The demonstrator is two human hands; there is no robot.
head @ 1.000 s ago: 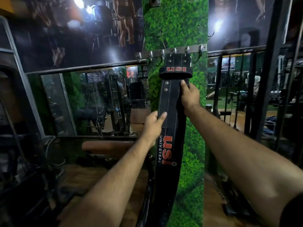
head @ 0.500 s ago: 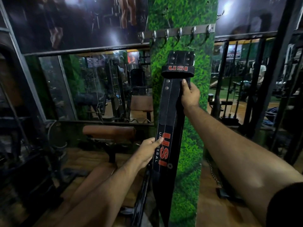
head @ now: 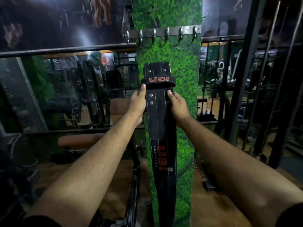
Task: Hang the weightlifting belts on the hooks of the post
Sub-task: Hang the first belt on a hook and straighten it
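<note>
- One black belt (head: 161,122) is held upright in front of the green post (head: 183,99), its upper end well below the hook rail (head: 164,32).
- The left hand (head: 136,104) is closed on the belt's left edge just under the red-lettered loop (head: 158,81), with the thumb laid up along the edge to the loop.
- The right hand (head: 177,105) is closed on the right edge at about the same height, with a thumb tip pressed on the belt's face.
- Both grips are thus clamped on the same belt, one at each side, with the belt's studded face between them.
- The belt's lower part hangs down past the forearms, with red lettering on it; its bottom end is lost in the dark.
- Six hooks are counted on the rail: five in front of the post and one beyond its left edge. All six are bare.
- Another small hook (head: 205,15) is seen higher, at the post's right edge.
- One belt is seen.
</note>
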